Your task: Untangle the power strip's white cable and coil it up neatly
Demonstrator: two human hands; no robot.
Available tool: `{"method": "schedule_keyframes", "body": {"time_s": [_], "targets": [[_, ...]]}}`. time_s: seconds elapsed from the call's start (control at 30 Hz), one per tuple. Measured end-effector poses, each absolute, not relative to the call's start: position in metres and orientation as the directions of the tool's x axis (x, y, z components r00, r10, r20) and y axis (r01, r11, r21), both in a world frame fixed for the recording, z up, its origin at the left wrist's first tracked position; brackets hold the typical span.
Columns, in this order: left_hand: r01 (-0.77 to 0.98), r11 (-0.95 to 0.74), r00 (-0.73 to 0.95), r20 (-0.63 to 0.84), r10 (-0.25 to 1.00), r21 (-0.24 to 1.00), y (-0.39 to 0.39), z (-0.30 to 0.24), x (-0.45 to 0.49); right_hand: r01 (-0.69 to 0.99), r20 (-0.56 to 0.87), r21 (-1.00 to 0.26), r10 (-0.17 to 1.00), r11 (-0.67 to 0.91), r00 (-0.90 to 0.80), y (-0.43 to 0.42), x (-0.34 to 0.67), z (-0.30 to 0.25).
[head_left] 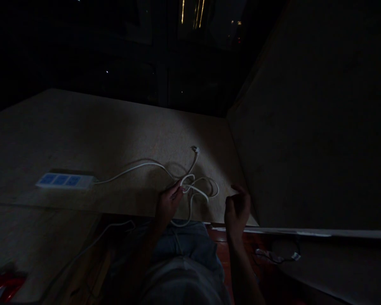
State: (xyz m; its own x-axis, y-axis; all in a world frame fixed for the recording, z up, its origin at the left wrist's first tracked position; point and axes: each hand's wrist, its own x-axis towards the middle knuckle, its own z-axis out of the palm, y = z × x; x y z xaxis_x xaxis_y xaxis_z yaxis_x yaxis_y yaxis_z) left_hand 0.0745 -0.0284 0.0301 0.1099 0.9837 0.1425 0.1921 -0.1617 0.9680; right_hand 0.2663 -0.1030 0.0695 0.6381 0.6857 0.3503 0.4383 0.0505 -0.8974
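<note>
I am seated in a dark room at night, probably a home or office corner. A plain tabletop (114, 127) meets a partition wall (305, 127); a window (178, 51) shows distant lights; a power strip (65, 181) lies plugged nearby.

A power strip (64, 181) lies on the desk (82, 135), left of the looped cable (197, 188).

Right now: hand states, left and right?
Left hand: closed, pinching the white cable.
Right hand: loosely curled, holding nothing, clear of the cable.
</note>
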Motion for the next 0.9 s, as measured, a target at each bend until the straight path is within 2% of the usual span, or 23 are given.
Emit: {"method": "schedule_keyframes", "body": {"time_s": [0.07, 0.13, 0.23, 0.3, 0.37, 0.43, 0.57, 0.67, 0.7, 0.77, 0.83, 0.9], "targets": [[0.178, -0.160, 0.110, 0.142, 0.984, 0.971, -0.028, 0.030, 0.075, 0.543, 0.436, -0.827, 0.776, 0.145, 0.457, -0.093, 0.253, 0.090], [0.180, -0.173, 0.108, 0.156, 0.982, 0.968, -0.028, 0.029, 0.075, 0.587, 0.400, -0.784, 0.887, 0.202, 0.229, -0.076, 0.240, 0.103], [0.208, -0.189, 0.116, 0.167, 0.979, 0.960, -0.027, 0.027, 0.075, 0.611, 0.155, -0.773, 0.984, 0.173, -0.083, -0.045, 0.225, 0.110], [0.225, -0.182, 0.116, 0.159, 0.980, 0.957, -0.027, 0.025, 0.074, 0.631, -0.039, -0.767, 0.973, 0.115, -0.226, -0.029, 0.220, 0.110], [0.231, -0.169, 0.101, 0.149, 0.984, 0.958, -0.026, 0.022, 0.072, 0.635, -0.133, -0.767, 0.947, 0.088, -0.292, -0.020, 0.222, 0.112], [0.228, -0.148, 0.067, 0.136, 0.988, 0.963, -0.024, 0.021, 0.070, 0.592, -0.106, -0.795, 0.933, 0.129, -0.345, -0.020, 0.230, 0.115], [0.174, -0.081, 0.013, 0.080, 0.997, 0.981, -0.022, 0.022, 0.070, 0.364, 0.080, -0.894, 0.893, 0.261, -0.443, -0.035, 0.263, 0.120], [0.133, -0.052, 0.007, 0.051, 0.999, 0.990, -0.021, 0.021, 0.072, 0.093, 0.202, -0.964, 0.911, 0.251, -0.360, -0.046, 0.289, 0.110], [0.126, -0.042, -0.001, 0.042, 0.999, 0.991, -0.021, 0.020, 0.073, -0.017, 0.257, -0.965, 0.934, 0.261, -0.248, -0.048, 0.295, 0.104], [0.107, -0.014, -0.005, 0.014, 1.000, 0.994, -0.020, 0.019, 0.075, -0.192, 0.287, -0.934, 0.953, 0.301, 0.097, -0.049, 0.302, 0.091], [0.085, 0.017, 0.008, -0.018, 1.000, 0.996, -0.020, 0.017, 0.076, -0.324, 0.219, -0.874, 0.888, 0.363, 0.404, -0.046, 0.304, 0.080], [0.076, 0.034, 0.014, -0.035, 0.999, 0.997, -0.019, 0.015, 0.074, -0.450, 0.131, -0.781, 0.819, 0.433, 0.559, -0.042, 0.303, 0.073]]}}
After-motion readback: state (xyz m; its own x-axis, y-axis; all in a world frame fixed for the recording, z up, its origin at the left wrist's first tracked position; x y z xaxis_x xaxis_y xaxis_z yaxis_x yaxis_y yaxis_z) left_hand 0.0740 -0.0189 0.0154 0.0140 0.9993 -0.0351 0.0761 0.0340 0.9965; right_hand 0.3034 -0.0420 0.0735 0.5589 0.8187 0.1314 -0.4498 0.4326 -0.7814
